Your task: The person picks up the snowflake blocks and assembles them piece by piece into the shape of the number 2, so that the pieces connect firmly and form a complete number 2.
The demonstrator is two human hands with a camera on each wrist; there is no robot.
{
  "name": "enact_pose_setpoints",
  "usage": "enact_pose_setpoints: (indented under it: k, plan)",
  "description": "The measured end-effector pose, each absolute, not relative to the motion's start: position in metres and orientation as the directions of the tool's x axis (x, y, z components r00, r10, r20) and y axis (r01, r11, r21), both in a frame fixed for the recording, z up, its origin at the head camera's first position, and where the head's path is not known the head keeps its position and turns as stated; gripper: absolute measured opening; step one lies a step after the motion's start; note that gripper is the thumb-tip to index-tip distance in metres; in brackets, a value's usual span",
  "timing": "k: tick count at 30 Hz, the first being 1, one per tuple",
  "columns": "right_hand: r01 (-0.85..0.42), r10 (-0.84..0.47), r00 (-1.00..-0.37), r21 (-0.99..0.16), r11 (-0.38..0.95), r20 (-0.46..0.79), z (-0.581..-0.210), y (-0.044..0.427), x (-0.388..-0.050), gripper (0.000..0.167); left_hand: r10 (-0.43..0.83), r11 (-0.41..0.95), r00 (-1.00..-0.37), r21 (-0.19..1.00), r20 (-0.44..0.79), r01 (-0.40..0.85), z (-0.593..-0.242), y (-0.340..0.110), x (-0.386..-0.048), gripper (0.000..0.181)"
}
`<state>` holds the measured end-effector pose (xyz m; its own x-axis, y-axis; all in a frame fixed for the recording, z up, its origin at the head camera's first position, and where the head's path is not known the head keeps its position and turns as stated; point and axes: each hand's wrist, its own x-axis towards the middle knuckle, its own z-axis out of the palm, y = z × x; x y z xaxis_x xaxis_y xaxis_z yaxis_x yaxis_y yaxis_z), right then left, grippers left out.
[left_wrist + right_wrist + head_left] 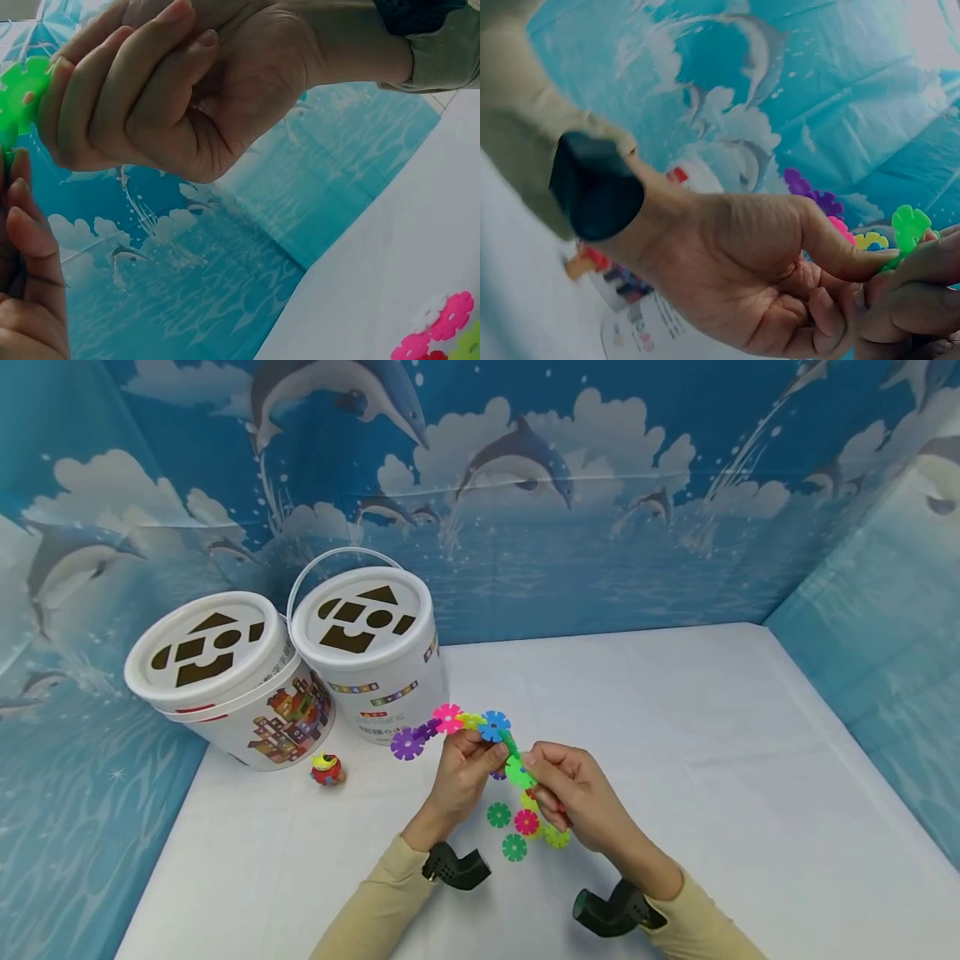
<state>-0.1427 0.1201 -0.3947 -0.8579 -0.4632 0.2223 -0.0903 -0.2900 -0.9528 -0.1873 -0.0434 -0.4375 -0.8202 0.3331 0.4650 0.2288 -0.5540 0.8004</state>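
Observation:
A chain of notched plastic discs runs from a purple disc (407, 744) through a pink disc (447, 718) and a yellow one to a blue disc (494, 726), then down through a green one. My left hand (459, 777) pinches the chain near the blue disc, thumb in front. At the lower end, my right hand (581, 789) pinches a light green disc (517, 772) between thumb and fingers. That light green disc (22, 94) shows beside the right fingers in the left wrist view. Fingers partly hide the joints between discs.
Below the hands lie several loose discs, among them a green disc (514, 847) and a pinkish-red disc (527, 822). Two lidded white buckets, a left bucket (202, 693) and a right bucket (405, 693), stand at the back left. A small red toy figure (327, 770) sits before them.

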Motion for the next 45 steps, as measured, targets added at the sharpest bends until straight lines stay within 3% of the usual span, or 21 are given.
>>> enact_pose_setpoints:
  k: [10,18,25,31,36,38,41,45]
  plan:
    - [-0.158,-0.496,-0.823,-0.951,-0.267,0.276,-0.395,0.121,-0.144,0.029,0.356,-0.556,-0.801,0.798,0.482,0.233,-0.434,-0.048,-0.185,0.004]
    - [-0.203,-0.416,-0.859,-0.943,-0.263,0.300,-0.396,0.117,-0.140,0.026,0.385,-0.500,-0.786,0.825,0.483,0.262,-0.433,-0.051,-0.186,0.003]
    - [-0.146,-0.401,-0.879,-0.947,-0.285,0.256,-0.393,0.119,-0.140,0.030,0.398,-0.427,-0.819,0.874,0.413,0.234,-0.433,-0.050,-0.184,0.048]
    - [-0.094,-0.511,-0.827,-0.954,-0.285,0.234,-0.391,0.125,-0.146,0.028,0.394,-0.459,-0.843,0.873,0.366,0.165,-0.435,-0.046,-0.186,0.014]
    - [-0.146,-0.481,-0.836,-0.953,-0.267,0.263,-0.391,0.130,-0.149,0.026,0.392,-0.409,-0.868,0.903,0.304,0.131,-0.441,-0.045,-0.190,0.018]
    - [-0.182,-0.437,-0.856,-0.953,-0.244,0.275,-0.391,0.132,-0.149,0.025,0.407,-0.307,-0.876,0.942,0.260,0.137,-0.447,-0.048,-0.192,0.023]
    - [-0.246,-0.365,-0.881,-0.951,-0.186,0.299,-0.391,0.135,-0.151,0.021,0.436,0.029,-0.885,0.981,0.162,0.194,-0.460,-0.055,-0.190,0.024]
    - [-0.274,-0.300,-0.906,-0.954,-0.118,0.298,-0.389,0.138,-0.152,0.018,0.465,0.517,-0.885,0.801,0.033,0.302,-0.481,-0.064,-0.181,0.019]
